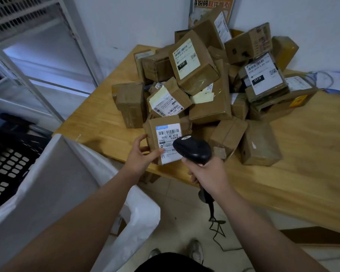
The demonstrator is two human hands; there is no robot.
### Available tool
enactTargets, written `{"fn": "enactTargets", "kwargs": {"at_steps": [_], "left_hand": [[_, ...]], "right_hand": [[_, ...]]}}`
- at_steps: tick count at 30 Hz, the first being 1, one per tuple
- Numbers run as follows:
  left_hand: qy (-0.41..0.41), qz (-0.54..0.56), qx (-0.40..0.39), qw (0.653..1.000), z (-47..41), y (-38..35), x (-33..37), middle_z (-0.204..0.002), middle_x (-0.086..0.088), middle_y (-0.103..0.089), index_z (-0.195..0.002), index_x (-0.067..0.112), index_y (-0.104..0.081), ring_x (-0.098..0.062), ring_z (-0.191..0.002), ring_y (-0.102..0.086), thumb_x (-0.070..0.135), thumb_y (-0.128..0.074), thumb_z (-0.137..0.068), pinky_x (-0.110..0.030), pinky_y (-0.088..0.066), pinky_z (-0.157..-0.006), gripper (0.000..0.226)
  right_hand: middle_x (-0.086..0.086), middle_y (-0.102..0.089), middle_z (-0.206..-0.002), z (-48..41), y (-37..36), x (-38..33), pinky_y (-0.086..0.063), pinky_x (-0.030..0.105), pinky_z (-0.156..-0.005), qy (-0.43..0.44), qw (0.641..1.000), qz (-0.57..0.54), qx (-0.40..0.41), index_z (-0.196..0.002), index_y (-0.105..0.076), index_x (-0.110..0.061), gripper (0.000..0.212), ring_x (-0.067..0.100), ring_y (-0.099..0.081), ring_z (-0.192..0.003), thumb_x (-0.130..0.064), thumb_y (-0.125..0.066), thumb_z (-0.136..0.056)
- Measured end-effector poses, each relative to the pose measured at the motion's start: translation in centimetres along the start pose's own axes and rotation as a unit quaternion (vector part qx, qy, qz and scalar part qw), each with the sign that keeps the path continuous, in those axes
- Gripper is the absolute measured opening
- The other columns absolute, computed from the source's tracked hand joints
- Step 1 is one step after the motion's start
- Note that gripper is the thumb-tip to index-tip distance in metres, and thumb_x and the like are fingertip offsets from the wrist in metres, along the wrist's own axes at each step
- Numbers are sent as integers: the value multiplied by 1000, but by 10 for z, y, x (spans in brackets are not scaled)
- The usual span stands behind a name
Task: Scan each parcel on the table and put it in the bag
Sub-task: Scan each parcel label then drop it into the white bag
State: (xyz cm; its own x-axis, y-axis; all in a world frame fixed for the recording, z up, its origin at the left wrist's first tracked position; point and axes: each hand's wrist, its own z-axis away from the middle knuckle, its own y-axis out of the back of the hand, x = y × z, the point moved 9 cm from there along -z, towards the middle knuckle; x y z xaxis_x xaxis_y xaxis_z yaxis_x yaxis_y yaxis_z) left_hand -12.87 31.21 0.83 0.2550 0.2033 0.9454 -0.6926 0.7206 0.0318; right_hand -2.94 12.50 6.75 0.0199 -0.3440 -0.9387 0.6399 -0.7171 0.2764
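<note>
We stand at a wooden counter (312,154), with a white bag (63,173) open just beside its near left corner. A heap of brown parcels (196,63) covers the counter's far side. At the near edge, in front of the heap, our left grip (141,158) pinches one parcel (165,134) by its left side, thumb on the label facing us. Our right grip (206,173) curls round a black scanner (192,148), whose head is just beside that label.
</note>
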Motion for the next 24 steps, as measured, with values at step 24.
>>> {"fn": "enactTargets", "kwargs": {"at_steps": [24], "left_hand": [[2,-8,16,1000,-3,-2,-5,-121,-7,-56,-144,30,-32,-22,-111,-58,26,-77,-79,-24,-53,-71,79]], "right_hand": [[1,-57,-48,-2,-9,4,-47,26,-49,-62,997,-39,-10,-63,-61,-15,25,13,-55,-45,-20,-70,-86]]}}
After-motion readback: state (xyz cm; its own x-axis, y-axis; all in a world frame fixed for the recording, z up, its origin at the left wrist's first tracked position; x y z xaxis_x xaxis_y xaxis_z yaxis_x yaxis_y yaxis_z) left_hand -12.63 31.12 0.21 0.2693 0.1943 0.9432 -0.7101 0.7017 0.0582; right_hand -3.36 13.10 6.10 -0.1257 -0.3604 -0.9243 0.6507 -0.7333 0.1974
